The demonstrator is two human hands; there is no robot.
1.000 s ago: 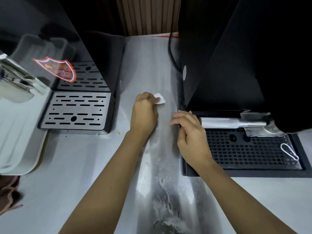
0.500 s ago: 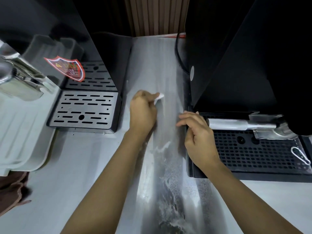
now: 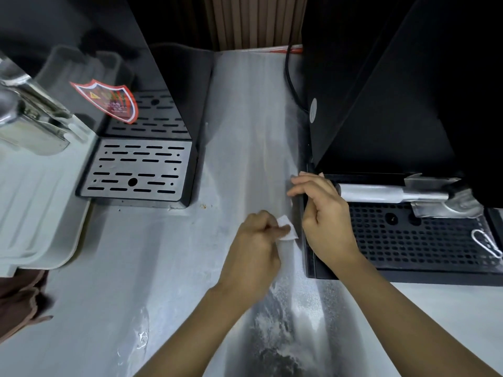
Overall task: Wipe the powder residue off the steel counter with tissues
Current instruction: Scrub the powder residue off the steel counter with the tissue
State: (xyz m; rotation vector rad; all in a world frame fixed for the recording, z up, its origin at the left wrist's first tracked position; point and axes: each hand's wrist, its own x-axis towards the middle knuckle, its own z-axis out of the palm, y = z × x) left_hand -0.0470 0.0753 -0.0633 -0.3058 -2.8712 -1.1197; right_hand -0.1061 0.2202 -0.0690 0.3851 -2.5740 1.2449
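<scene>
The left hand (image 3: 255,248) pinches a small white tissue (image 3: 288,232) against the steel table (image 3: 163,268). It looks flimsy and light, best kept bunched under the fingertips. The right hand (image 3: 324,216) rests relaxed on the drip tray (image 3: 408,240) edge.

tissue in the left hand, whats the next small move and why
Probably drag the tissue toward the person, into the powder. The left hand pinches it against the steel counter beside the black tray, and the thickest white residue lies nearer the person, below that hand, not yet wiped.
</scene>
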